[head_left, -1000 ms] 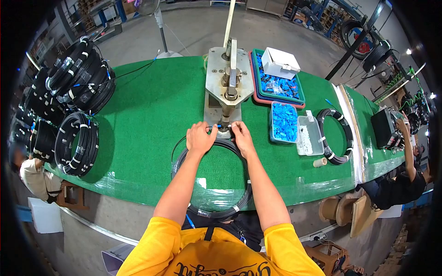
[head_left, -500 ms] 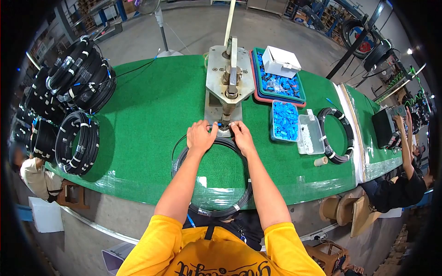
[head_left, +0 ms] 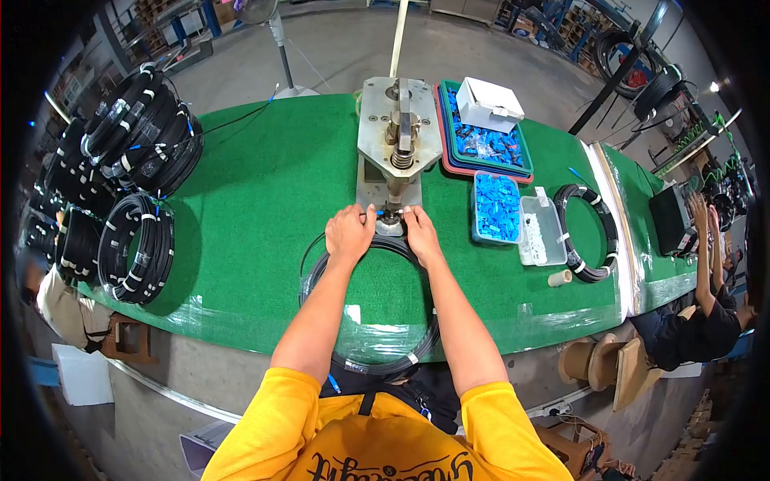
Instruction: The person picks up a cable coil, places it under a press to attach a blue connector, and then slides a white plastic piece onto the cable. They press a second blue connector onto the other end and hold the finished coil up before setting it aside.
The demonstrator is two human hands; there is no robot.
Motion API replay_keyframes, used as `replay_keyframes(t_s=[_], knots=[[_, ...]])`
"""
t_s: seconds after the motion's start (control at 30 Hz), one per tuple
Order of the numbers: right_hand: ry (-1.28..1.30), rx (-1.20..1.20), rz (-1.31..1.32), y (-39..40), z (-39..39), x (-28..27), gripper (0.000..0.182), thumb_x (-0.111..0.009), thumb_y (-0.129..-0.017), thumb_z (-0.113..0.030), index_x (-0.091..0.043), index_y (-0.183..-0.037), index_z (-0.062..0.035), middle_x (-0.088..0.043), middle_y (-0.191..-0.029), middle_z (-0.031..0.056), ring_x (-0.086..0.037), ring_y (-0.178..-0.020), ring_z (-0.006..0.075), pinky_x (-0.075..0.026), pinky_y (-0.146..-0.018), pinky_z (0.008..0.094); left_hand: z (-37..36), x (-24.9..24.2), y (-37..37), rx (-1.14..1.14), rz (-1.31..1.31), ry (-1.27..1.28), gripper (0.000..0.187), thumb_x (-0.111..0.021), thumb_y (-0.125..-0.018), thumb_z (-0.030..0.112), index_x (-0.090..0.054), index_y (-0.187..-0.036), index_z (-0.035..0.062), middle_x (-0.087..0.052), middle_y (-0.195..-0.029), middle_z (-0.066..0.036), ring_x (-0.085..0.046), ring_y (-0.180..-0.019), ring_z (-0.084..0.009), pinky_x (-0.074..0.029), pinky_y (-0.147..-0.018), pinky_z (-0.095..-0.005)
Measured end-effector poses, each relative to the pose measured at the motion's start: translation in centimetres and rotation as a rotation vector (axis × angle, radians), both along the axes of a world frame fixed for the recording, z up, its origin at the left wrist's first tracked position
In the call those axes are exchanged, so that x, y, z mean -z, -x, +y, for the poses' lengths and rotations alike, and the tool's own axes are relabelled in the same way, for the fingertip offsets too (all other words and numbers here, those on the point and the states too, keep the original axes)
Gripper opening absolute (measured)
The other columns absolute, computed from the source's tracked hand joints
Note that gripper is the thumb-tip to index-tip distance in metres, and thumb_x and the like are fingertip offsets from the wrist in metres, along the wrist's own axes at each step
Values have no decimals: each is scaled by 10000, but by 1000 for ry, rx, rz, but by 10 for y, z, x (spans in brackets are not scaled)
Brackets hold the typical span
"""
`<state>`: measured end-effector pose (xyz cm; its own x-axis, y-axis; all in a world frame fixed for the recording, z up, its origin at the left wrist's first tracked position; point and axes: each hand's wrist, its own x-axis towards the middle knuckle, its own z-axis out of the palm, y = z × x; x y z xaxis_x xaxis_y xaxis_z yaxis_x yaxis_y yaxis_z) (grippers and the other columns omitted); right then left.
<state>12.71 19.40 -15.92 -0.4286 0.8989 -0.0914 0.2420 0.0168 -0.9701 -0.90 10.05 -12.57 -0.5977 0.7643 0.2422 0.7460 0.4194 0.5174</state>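
My left hand (head_left: 350,234) is closed round the end of a black cable at the base of a metal bench press (head_left: 371,136). A small blue connector piece (head_left: 379,213) shows just beyond its fingertips, at the press die. My right hand (head_left: 423,236) is on the other side of the die, thumb and fingers closed together close to the metal. What they pinch, if anything, is hidden. Below both hands a coil of black cable (head_left: 425,345) lies between my forearms, reaching over the table's front edge, with white tape bands round it.
Right of the press are a clear tub of blue parts (head_left: 497,210), a clear tub of white pieces (head_left: 552,250) and a tray (head_left: 525,170) under a white box (head_left: 491,103). Cable coils (head_left: 140,248) stack at left; another coil (head_left: 565,216) lies right. A co-worker's arms (head_left: 704,248) show far right.
The press's upper bar and shaft have shifted, and more of its spring shows. My left fingers have moved slightly left. The co-worker's hands have moved.
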Motion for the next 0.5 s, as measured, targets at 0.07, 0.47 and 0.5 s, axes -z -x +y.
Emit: replay_keyframes(t_s=[0.07,0.47,0.5], knots=[[-22,-16,-27,0,2,5,326,-455,-1029,-364,-580,-970,-69,-564,-860,-7,-517,-785,106,-455,-632,269,0,-1,-1,-4,-1,-1,421,-512,-956,403,-623,-769,43,-666,-835,-131,-640,-862,-332,-476,-783,-466],[-92,15,-66,3,-1,-1,339,-458,-1020,-328,-568,-957,-14,-586,-860,80,-519,-819,180,-430,-785,326,1,-1,1,-17,-17,6,432,-524,-959,415,-627,-778,36,-677,-846,-146,-648,-843,-352,-485,-762,-486],[-90,14,-68,2,-1,0,337,-459,-1020,-326,-566,-955,-13,-581,-853,79,-517,-819,181,-428,-787,327,0,-2,1,-20,-23,2,433,-523,-960,414,-628,-777,35,-678,-846,-147,-649,-842,-352,-486,-762,-487]])
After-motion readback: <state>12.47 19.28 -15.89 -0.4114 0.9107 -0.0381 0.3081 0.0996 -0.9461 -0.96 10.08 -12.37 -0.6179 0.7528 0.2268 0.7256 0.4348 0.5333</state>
